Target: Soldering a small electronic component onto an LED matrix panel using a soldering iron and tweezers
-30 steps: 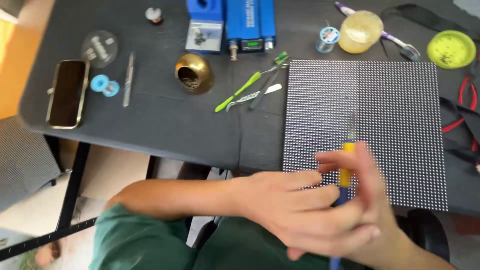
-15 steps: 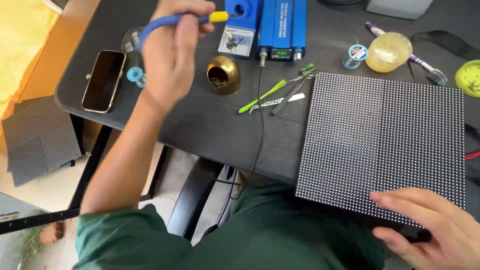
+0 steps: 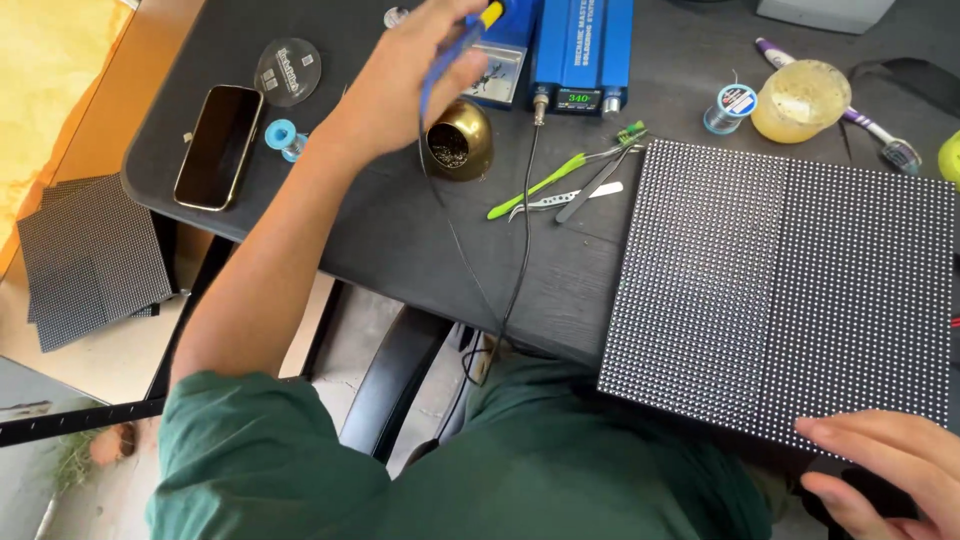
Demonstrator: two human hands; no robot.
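Bare strip of dark surface (image 3: 400, 240) open along the near edge, between phone (image 3: 217, 146) and dotted panel (image 3: 790, 290). Crossed by two thin cables (image 3: 520, 250) running off the front edge. Blocked farther back by brass bowl (image 3: 458, 140), green tweezers (image 3: 545, 183) and blue box (image 3: 580, 50). Right side filled by the panel; jar (image 3: 800, 98) and brush (image 3: 880, 140) crowded behind it.

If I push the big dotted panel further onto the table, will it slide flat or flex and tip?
The dotted panel looks like a flat, rigid board, so it would probably slide without flexing. Its near edge overhangs the table, so it might tip if pressed there. The right hand rests at that edge.
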